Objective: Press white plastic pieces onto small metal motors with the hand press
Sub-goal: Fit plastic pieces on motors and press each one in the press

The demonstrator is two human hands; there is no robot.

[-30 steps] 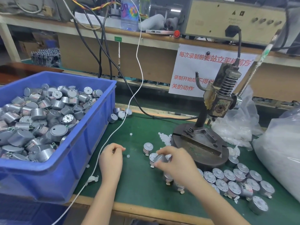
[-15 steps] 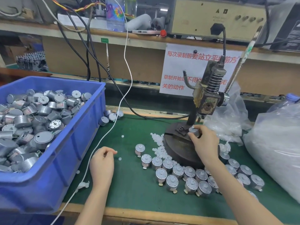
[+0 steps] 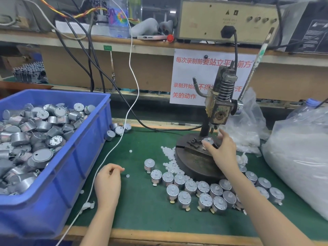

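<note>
My right hand grasped a small metal motor between thumb and fingers, the motor seated on the fixture of the hand press, directly under the ram. My left hand rested curled on the green mat, fingertips pinching a white plastic piece. Finished motors stood in rows near the press base. The blue bin at left held loose motors.

This is looking like a factory's assembly workshop: a hand press is standing on a green-matted bench, a blue crate heaped with metal motors is sitting left of the press, and a printed notice and a cabled instrument box are sitting behind it.
</note>
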